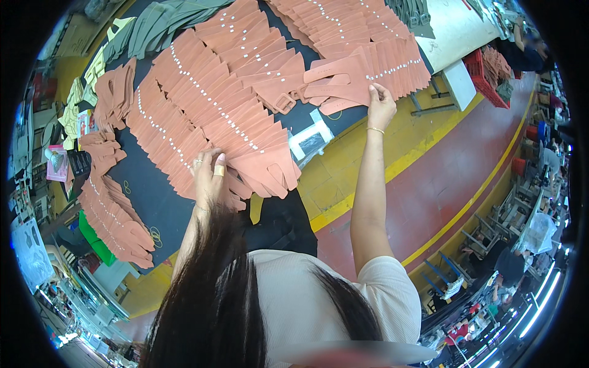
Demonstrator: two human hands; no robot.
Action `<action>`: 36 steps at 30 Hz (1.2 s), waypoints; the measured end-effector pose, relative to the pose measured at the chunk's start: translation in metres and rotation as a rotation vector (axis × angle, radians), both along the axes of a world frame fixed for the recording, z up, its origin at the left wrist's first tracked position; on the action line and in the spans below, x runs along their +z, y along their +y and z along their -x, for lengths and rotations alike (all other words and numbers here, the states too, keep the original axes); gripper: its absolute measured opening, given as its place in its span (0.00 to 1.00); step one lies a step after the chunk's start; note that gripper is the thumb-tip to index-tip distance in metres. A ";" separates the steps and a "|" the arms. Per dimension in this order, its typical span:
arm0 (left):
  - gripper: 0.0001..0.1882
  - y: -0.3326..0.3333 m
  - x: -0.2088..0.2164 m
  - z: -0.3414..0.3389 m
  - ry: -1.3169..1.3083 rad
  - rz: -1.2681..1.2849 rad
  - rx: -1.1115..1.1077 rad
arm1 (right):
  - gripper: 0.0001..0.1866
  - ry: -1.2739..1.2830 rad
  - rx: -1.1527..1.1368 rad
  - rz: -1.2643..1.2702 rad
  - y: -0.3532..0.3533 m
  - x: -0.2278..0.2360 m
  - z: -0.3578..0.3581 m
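Note:
Salmon-pink cut pieces of flat material lie overlapped in long rows, with small white tags along them. My right hand (381, 110) pinches the edge of a salmon-pink piece (343, 72) at the near end of the right row; this piece has a long cut-out slot. My left hand (208, 178) rests on the near edge of the middle row (202, 104), its thumb apart from the fingers. A wrapped finger shows on it. Beside that hand lie end pieces (270, 168) with a slotted tab. Between the rows sit buckle-shaped pieces (284, 103).
The dark tabletop (147, 184) carries more pink bundles (113, 214) on the left and grey-green pieces (162, 30) at the back. A white-framed clear packet (311, 141) lies at the near edge. On the right stand a white stool (459, 86) and a red crate (485, 76).

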State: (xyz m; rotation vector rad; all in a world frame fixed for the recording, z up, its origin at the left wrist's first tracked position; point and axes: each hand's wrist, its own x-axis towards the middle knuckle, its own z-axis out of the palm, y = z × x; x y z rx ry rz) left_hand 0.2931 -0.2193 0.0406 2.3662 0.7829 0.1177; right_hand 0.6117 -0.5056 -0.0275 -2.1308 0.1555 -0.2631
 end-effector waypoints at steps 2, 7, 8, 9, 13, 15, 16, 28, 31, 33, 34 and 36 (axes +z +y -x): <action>0.15 0.000 0.000 0.000 0.002 0.042 0.011 | 0.09 0.004 0.017 0.016 0.000 0.000 0.000; 0.15 0.001 0.000 0.003 0.026 0.025 0.012 | 0.09 -0.007 0.019 0.033 0.000 -0.002 -0.001; 0.15 0.002 -0.001 0.004 0.032 0.025 0.015 | 0.09 -0.008 0.018 0.023 0.001 -0.003 -0.001; 0.15 0.002 -0.001 0.005 0.025 0.022 0.017 | 0.09 -0.009 0.016 0.025 0.001 -0.003 -0.001; 0.15 0.003 -0.003 0.008 0.034 0.028 0.030 | 0.09 0.003 0.027 0.017 0.000 -0.004 -0.002; 0.14 0.003 -0.002 0.009 0.031 0.028 0.037 | 0.08 -0.050 0.038 0.051 0.002 -0.002 -0.001; 0.14 0.003 -0.002 0.010 0.026 0.033 0.034 | 0.08 -0.112 0.045 0.089 0.005 0.001 0.000; 0.15 -0.003 0.007 0.016 -0.009 0.000 0.013 | 0.05 -0.096 1.036 0.270 0.076 0.039 0.121; 0.14 -0.004 0.008 0.018 -0.006 0.023 0.025 | 0.08 -0.085 1.152 0.318 0.090 0.037 0.144; 0.13 -0.005 0.009 0.020 0.002 0.035 0.033 | 0.10 -0.064 1.188 0.369 0.096 0.036 0.152; 0.13 -0.005 0.010 0.022 0.009 0.043 0.037 | 0.11 -0.067 1.200 0.381 0.098 0.036 0.154; 0.13 -0.005 0.010 0.025 0.015 0.038 0.044 | 0.12 -0.068 1.223 0.414 0.102 0.037 0.154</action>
